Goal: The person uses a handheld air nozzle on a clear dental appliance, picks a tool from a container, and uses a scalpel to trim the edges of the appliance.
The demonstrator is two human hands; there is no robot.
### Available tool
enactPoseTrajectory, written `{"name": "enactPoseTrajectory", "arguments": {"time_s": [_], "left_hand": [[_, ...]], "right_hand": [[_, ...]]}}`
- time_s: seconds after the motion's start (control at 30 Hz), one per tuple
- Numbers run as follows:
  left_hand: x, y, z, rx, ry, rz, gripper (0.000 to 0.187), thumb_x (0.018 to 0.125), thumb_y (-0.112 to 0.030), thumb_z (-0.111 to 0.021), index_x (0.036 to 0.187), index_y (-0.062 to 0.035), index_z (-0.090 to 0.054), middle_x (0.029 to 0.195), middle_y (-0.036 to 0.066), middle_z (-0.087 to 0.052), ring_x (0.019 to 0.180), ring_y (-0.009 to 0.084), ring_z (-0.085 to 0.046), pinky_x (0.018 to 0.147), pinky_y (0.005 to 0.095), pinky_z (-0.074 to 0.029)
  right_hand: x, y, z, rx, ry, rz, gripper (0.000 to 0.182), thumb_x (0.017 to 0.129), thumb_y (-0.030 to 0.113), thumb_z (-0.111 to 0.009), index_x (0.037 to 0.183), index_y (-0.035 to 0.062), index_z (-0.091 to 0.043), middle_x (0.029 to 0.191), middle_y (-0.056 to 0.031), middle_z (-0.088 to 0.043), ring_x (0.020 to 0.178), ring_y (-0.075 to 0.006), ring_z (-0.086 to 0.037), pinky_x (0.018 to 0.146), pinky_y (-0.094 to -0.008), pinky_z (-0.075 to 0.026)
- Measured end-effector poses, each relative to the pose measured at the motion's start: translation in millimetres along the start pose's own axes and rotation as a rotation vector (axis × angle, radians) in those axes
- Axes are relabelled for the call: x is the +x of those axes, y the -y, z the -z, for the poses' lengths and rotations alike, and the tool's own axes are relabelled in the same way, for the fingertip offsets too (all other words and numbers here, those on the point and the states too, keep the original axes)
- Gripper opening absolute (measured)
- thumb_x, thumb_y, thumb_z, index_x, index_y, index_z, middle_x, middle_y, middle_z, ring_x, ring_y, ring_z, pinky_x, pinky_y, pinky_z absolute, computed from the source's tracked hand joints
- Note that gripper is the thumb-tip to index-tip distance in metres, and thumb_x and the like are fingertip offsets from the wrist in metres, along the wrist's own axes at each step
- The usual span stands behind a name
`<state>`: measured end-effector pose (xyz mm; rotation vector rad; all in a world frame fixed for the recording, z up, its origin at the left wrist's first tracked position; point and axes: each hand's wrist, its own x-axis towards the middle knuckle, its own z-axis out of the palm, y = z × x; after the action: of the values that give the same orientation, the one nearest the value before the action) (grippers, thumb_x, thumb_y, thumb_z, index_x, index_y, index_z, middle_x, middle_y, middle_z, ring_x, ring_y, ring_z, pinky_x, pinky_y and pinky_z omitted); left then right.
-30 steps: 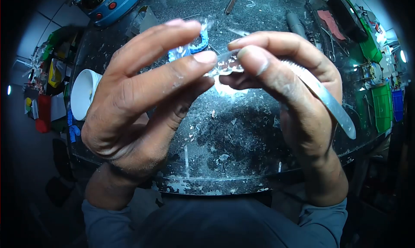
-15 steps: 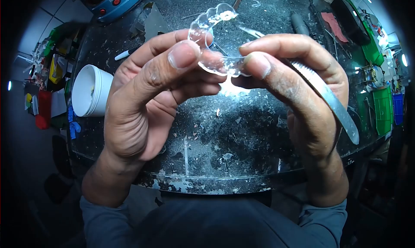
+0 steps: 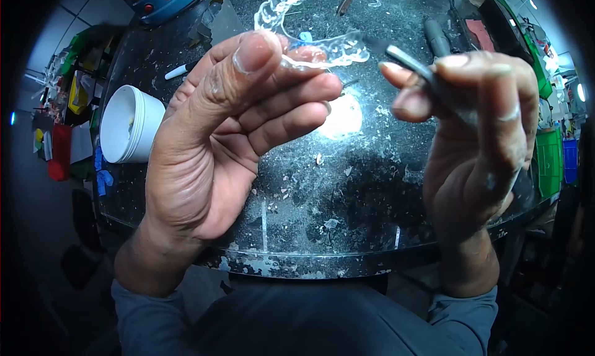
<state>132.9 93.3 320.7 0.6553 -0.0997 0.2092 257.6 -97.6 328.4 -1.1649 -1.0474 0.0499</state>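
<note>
Up over the bench I hold a clear dental aligner (image 3: 339,53), a see-through arch with tooth-shaped bumps. My left hand (image 3: 204,126) pinches it near the middle of the arch, thumb on the near side and fingers behind. One end of the arch points up and away, the other to the right. My right hand (image 3: 480,126) grips a slim metal scalpel (image 3: 409,62), its handle running back among the fingers. The blade end is smeared by motion and lies close to the right end of the aligner.
A white plastic tub (image 3: 121,125) stands left of my left hand. At the back left sits a blue machine (image 3: 180,4) with red buttons. A dark cylinder (image 3: 437,36) and a red piece (image 3: 480,35) lie at the back right. Scraps and dust cover the dark bench (image 3: 304,226).
My right hand has let go of the aligner and moved right, turning the scalpel so its blade end points at the aligner. My left hand has raised the aligner slightly.
</note>
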Motion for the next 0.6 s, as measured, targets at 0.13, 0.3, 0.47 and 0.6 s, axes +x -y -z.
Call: {"name": "enactPoseTrajectory", "arguments": {"time_s": [0.13, 0.3, 0.47, 0.6], "left_hand": [[-0.3, -1.2, 3.0, 0.037, 0.027, -0.001, 0.035, 0.100, -0.023, -0.047, 0.121, 0.0040, -0.053, 0.116, 0.026, -0.061, 0.109, 0.0340, -0.061, 0.087, 0.0405, -0.058], [-0.2, -2.3, 3.5, 0.093, 0.026, 0.006, 0.034, 0.099, -0.022, -0.049, 0.122, 0.0031, -0.051, 0.120, 0.025, -0.059, 0.112, 0.0334, -0.060, 0.089, 0.0394, -0.057], [0.9, -0.6, 1.2, 0.276, 0.013, -0.094, 0.029, 0.098, -0.018, -0.049, 0.119, 0.0030, -0.051, 0.120, 0.025, -0.058, 0.111, 0.0330, -0.061, 0.090, 0.0379, -0.056], [0.8, -1.5, -8.4, 0.630, -0.011, -0.249, 0.027, 0.096, -0.011, -0.052, 0.118, 0.0035, -0.051, 0.119, 0.025, -0.059, 0.108, 0.0328, -0.062, 0.092, 0.0386, -0.055]], "right_hand": [[0.3, -2.2, -9.0, -0.060, -0.069, 0.060, 0.047, 0.101, 0.042, -0.037, 0.107, -0.0025, -0.053, 0.093, -0.0138, -0.061, 0.085, -0.0247, -0.068, 0.087, -0.0451, -0.055], [-2.8, 7.0, -9.3, -0.306, 0.031, -0.036, 0.027, 0.095, 0.017, -0.053, 0.113, -0.0031, -0.053, 0.102, -0.0208, -0.065, 0.093, -0.0269, -0.067, 0.091, -0.0420, -0.053], [1.2, -0.1, -3.1, -0.137, -0.032, 0.074, 0.028, 0.097, 0.022, -0.051, 0.115, -0.0006, -0.052, 0.097, -0.0181, -0.064, 0.092, -0.0282, -0.067, 0.091, -0.0482, -0.052], [4.5, -5.4, -7.6, -0.220, 0.070, 0.181, 0.029, 0.094, 0.016, -0.057, 0.115, -0.0020, -0.049, 0.107, -0.0187, -0.061, 0.103, -0.0376, -0.064, 0.089, -0.0452, -0.055]]}}
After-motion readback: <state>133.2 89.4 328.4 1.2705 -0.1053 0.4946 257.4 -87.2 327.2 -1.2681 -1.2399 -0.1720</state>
